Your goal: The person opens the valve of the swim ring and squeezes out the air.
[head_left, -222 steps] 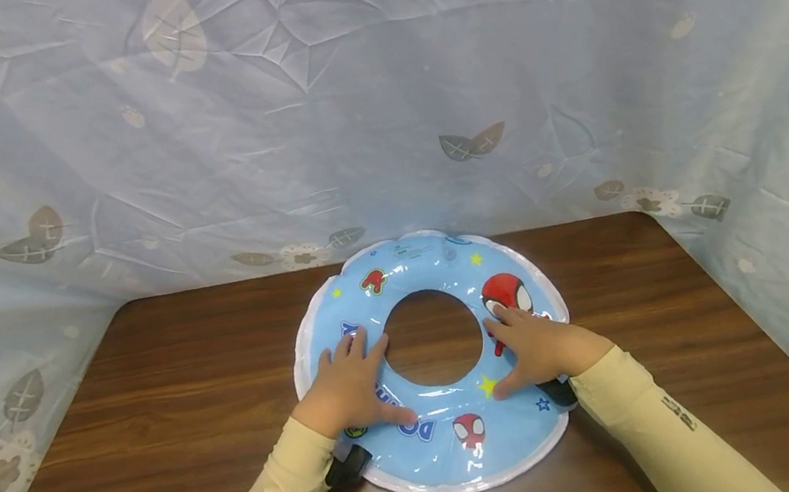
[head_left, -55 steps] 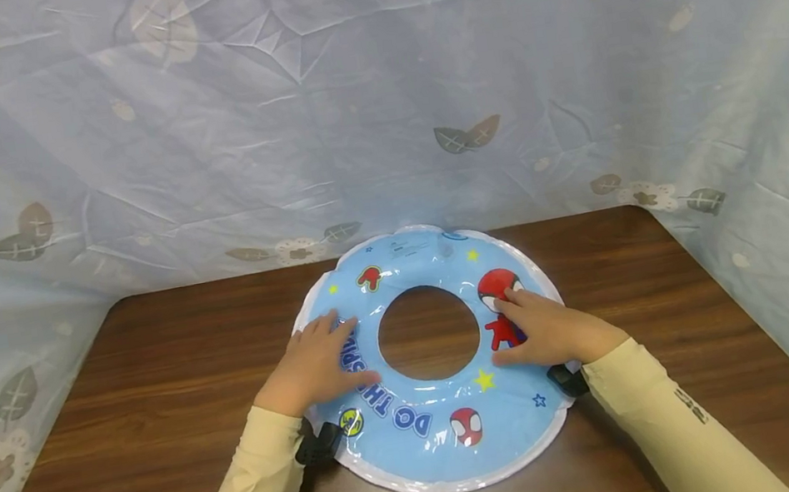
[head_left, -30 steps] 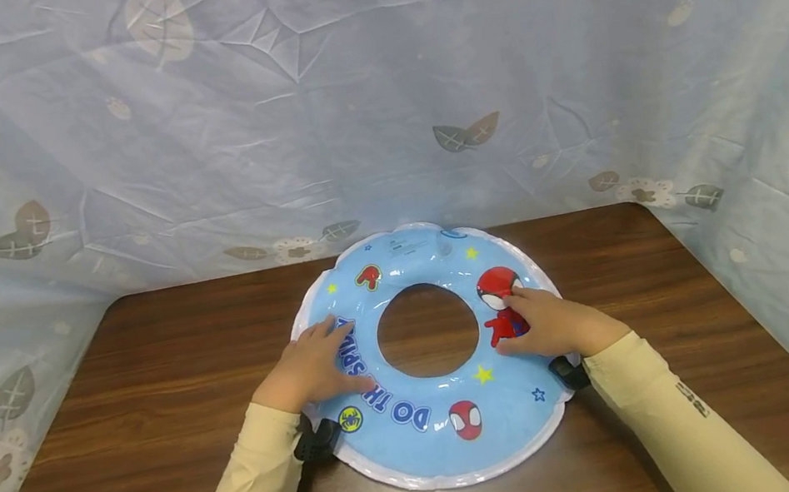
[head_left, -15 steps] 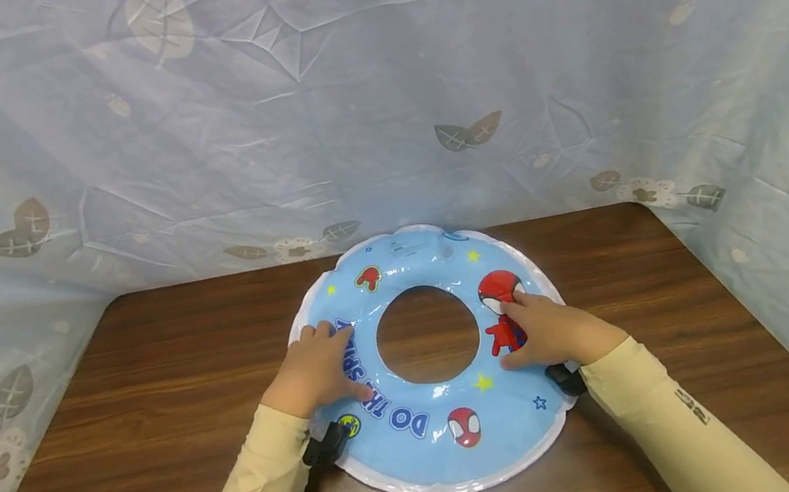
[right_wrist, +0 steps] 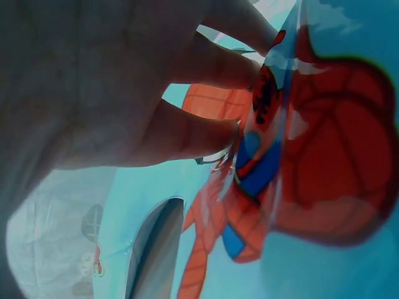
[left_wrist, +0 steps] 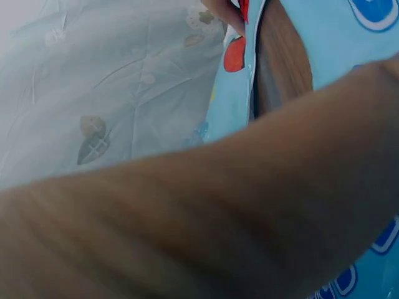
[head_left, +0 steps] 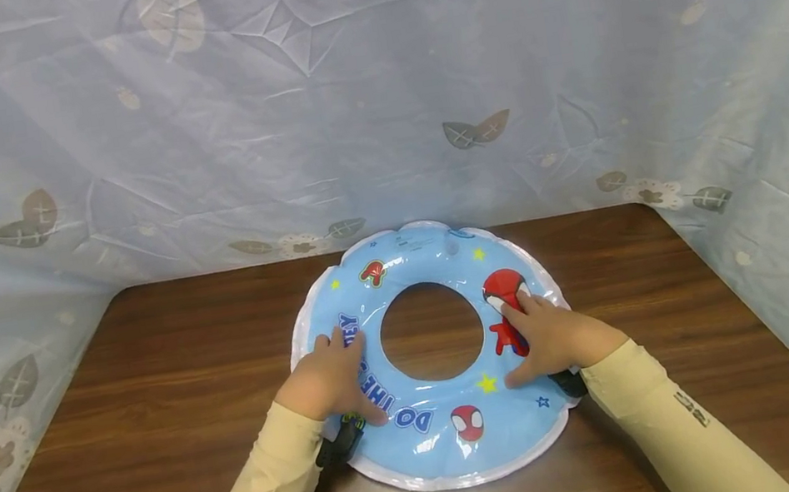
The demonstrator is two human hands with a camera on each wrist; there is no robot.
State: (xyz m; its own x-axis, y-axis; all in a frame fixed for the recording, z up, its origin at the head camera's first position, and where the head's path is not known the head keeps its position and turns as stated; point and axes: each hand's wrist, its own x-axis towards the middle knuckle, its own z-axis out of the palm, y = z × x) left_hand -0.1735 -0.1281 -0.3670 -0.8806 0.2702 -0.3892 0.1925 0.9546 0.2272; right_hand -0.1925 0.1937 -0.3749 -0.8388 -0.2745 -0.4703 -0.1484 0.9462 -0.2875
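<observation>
A light-blue inflatable swim ring [head_left: 424, 454] with a clear rim and red cartoon figures lies flat on the table, slightly puffed. On its left side rests my left hand [head_left: 324, 378], fingers spread and thumb over the printed letters. My right hand [head_left: 559, 336] presses the right side, beside the large red figure, with its fingers apart. In the left wrist view the left hand [left_wrist: 206, 205] is a blurred shape across the ring. The right wrist view shows fingers [right_wrist: 199, 134] touching the ring's printed surface. Both palms' undersides are hidden.
The brown wooden table [head_left: 181, 394] extends to both sides of the ring. A pale blue-grey curtain [head_left: 376, 114] with leaf prints hangs behind the table and along its sides. A black wrist device [head_left: 341, 441] sits at the left wrist.
Over the last half second my left hand shifts slightly right and nearer, covering the yellow badge more. The right thumb drops a little nearer. The ring stays almost in place.
</observation>
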